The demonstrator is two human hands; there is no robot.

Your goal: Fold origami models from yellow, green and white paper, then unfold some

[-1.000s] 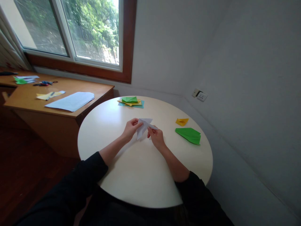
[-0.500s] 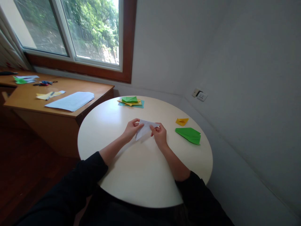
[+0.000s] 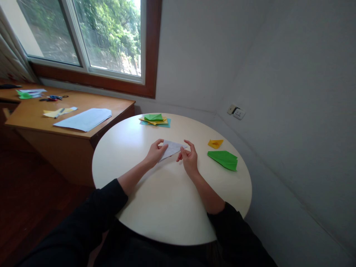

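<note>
Head view: lay flat near the middle of the round white desk (image 3: 172, 207), a folded white paper (image 3: 171, 148), pointed end toward the right. Pinned at its left end under the left hand (image 3: 154, 152), fingers curled and thumb pressed down onto the sheet, a tight grip on the paper against the desk. Hovered at the paper's right tip, the right hand (image 3: 190, 158), fingers spread and loosely arched, fingertips just at the edge; could not tell whether they truly touched it, no pinch on anything. Dark sleeves on both forearms.

Sat well apart to the right, a green paper plane (image 3: 224, 160), and just beyond it a small yellow folded piece (image 3: 215, 143). Rested at the far edge of the desk, a stack of coloured sheets (image 3: 155, 120), green on top of yellow and teal. Stood off to the left under the window (image 3: 83, 33), a wooden side desk (image 3: 36, 122) with a pale blue sheet (image 3: 83, 119), scissors (image 3: 52, 98) and more scraps.
</note>
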